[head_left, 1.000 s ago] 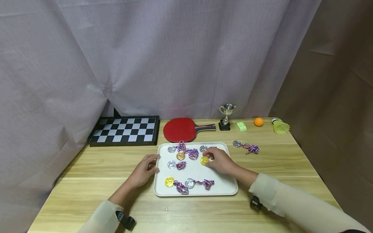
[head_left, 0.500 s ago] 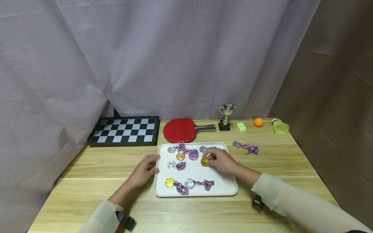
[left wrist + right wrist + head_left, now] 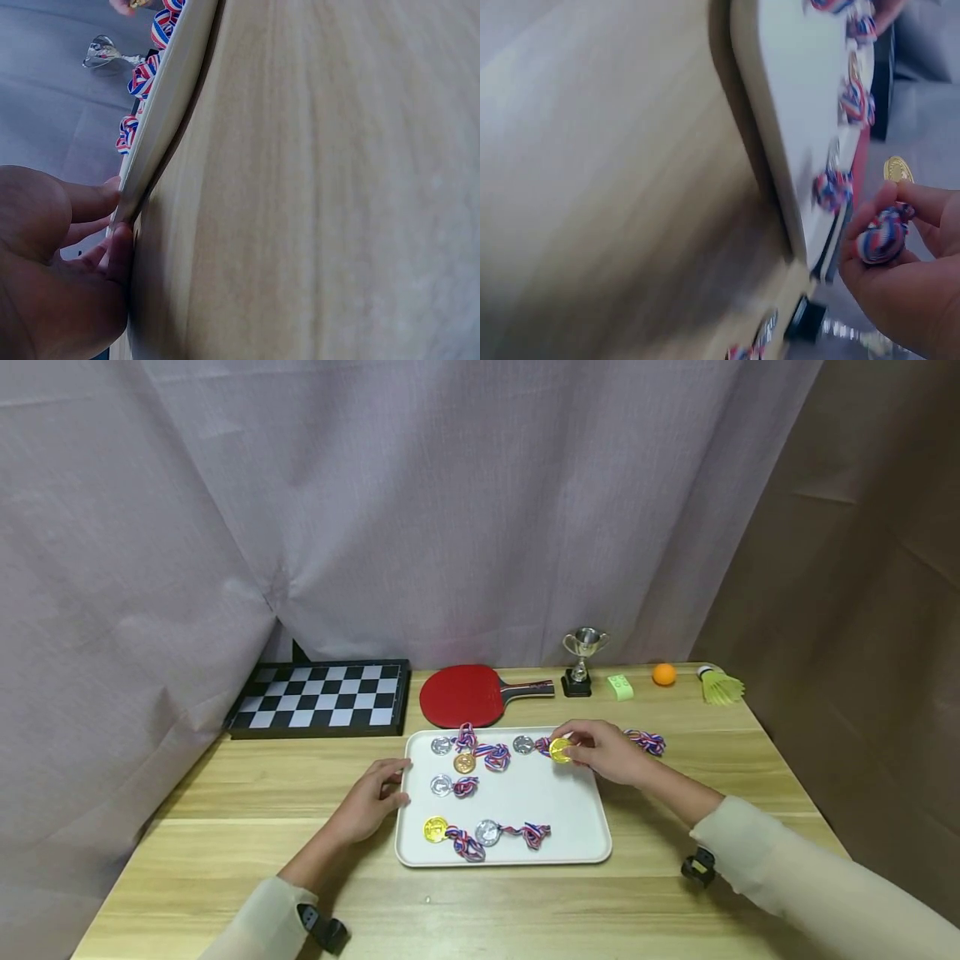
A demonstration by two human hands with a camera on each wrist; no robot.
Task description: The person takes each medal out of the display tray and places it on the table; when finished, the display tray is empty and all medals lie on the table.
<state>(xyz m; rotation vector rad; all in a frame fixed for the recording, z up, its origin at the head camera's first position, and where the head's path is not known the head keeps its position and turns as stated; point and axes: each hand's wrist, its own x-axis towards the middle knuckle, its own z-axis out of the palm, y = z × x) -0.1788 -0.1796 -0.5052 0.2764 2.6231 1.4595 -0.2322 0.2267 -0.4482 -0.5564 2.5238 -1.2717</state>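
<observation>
My right hand (image 3: 603,752) holds a gold medal (image 3: 560,750) over the back right part of the white tray (image 3: 517,802). The right wrist view shows its bunched red, white and blue ribbon (image 3: 885,238) between the fingers and thumb, the disc (image 3: 897,170) sticking up past the fingertips. With its fingertips against the tray's left rim (image 3: 169,97), my left hand (image 3: 370,802) stays beside it. In the tray lie several silver medals, one of them the front silver medal (image 3: 487,833), a gold medal (image 3: 435,829) at front left and a bronze-toned medal (image 3: 464,763).
Behind the tray lie a chessboard (image 3: 322,695) and a red table tennis bat (image 3: 461,695). A small trophy (image 3: 581,656), a green block (image 3: 620,687), an orange ball (image 3: 663,674) and a shuttlecock (image 3: 720,685) stand to the right. A medal's ribbon (image 3: 647,742) shows past the right hand.
My right hand has moved right and back with the gold medal, uncovering the silver medal's ribbon in the tray and covering the silver disc at right. The left hand has not moved.
</observation>
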